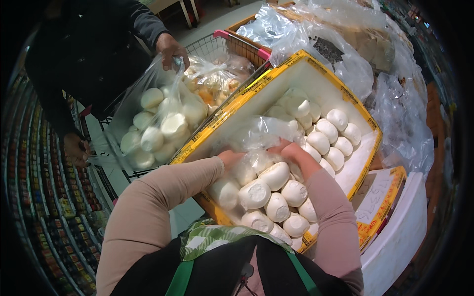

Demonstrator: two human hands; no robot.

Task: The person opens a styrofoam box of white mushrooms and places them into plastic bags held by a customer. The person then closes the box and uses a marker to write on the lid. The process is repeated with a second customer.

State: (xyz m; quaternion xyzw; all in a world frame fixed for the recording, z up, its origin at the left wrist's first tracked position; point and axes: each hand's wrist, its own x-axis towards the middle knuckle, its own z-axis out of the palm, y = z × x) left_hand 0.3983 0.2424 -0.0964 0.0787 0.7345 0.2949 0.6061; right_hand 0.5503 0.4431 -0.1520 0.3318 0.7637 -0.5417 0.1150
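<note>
White steamed buns (277,207) fill the near end of a white foam box (237,118) edged with yellow tape; more buns (326,137) sit in rows towards its far right. Over the box's middle, my left hand (232,158) and my right hand (282,147) grip a thin clear plastic bag (259,129) from either side. Its film hides some of my fingers, and buns lie just below both hands. Several buns in the far corner (290,107) are seen through plastic film.
At left, another person's hands (172,51) hold a clear bag of buns (159,129) by a wire shopping cart (209,48). Plastic-covered goods (340,48) lie beyond the box. A second foam box (400,222) stands at right. Shelves of packaged goods (55,207) line the left.
</note>
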